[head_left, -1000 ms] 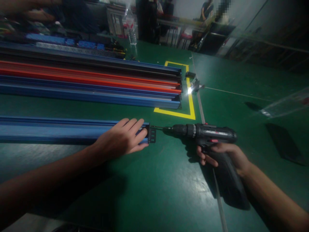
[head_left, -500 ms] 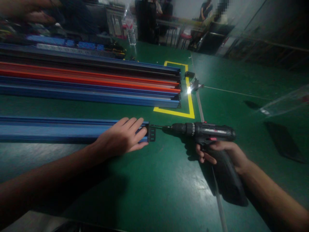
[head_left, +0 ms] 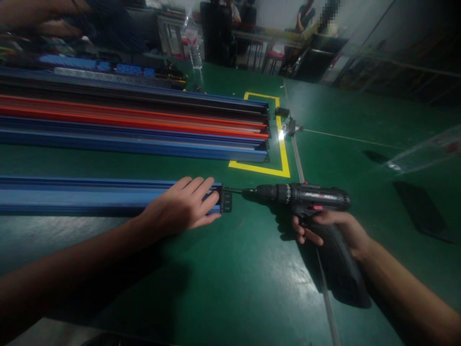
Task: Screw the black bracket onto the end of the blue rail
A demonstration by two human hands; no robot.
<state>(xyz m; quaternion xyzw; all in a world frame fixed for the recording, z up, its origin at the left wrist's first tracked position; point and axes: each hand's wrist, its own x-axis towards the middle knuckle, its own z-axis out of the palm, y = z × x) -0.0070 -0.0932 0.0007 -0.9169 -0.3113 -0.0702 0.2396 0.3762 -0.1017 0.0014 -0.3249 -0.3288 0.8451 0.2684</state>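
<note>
Head view: the left hand (head_left: 183, 204) clasps a long blue metal rail (head_left: 90, 194) on the green surface (head_left: 230, 274), seemingly bracing it; the right hand (head_left: 326, 228), wrapped round a black pistol-shaped drill (head_left: 311, 196), aims its slim bit (head_left: 239, 190) at the black end plate (head_left: 222, 202).

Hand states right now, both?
Left hand: closed over the near blue rail, by its end.
Right hand: closed, holding the drill by its grip.
</note>
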